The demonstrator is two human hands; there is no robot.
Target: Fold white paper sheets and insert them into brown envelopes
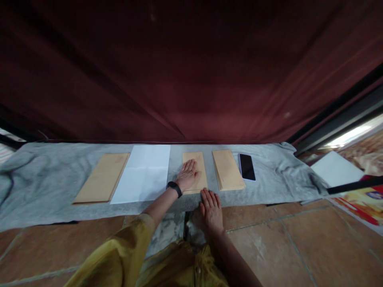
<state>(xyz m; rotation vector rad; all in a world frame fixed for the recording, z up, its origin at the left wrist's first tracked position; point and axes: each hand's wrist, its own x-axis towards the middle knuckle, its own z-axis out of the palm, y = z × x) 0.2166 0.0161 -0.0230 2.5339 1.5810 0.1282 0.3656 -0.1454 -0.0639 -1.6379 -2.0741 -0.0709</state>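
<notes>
My left hand (188, 175), with a black band at the wrist, lies flat with fingers together and stretched out on a small brown envelope (200, 159) in the middle of a grey cloth (44, 179). My right hand (211, 209) rests palm down at the cloth's near edge, just below that envelope, fingers extended and holding nothing. To the right, a stack of brown envelopes (227, 169) lies beside a black phone (247, 166). Left of my hand lie a white sheet of paper (145, 173) and a larger brown envelope (103, 177).
A dark red curtain (179, 71) hangs close behind the cloth. Brown floor tiles (284, 239) stretch in front. At the right are a white sheet (336, 169), a dark bar (353, 185) and colourful printed material (363, 203). My yellow garment (125, 259) fills the bottom.
</notes>
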